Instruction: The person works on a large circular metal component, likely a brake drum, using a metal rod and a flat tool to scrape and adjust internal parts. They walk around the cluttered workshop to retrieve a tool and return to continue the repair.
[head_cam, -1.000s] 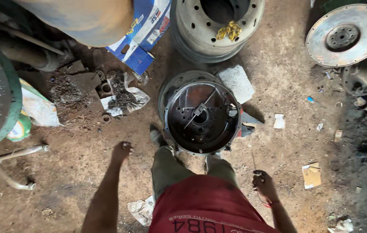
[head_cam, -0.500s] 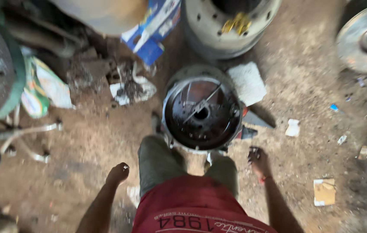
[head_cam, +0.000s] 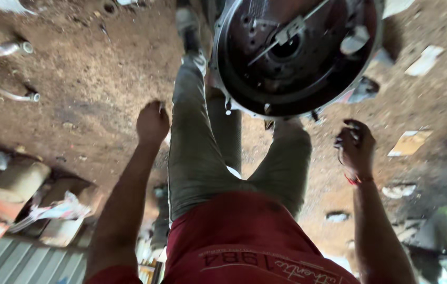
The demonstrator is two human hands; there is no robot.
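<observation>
Round dark housing [head_cam: 297, 52] stands on dirt floor [head_cam: 92, 89] at 12 o'clock, open face up, thin bar across hub, just ahead of person's knees. Left hand [head_cam: 152, 122] at 9 o'clock of legs, curled into loose fist, empty, hanging clear of housing. Right hand [head_cam: 355, 143] at 3 o'clock, fingers half bent, grimy; cannot tell if holding anything. Pipes [head_cam: 2, 71] at 10 o'clock. Paper scrap [head_cam: 409, 142] beyond right hand.

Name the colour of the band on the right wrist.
Red, a thin band just below the right hand, in the head view.
</observation>
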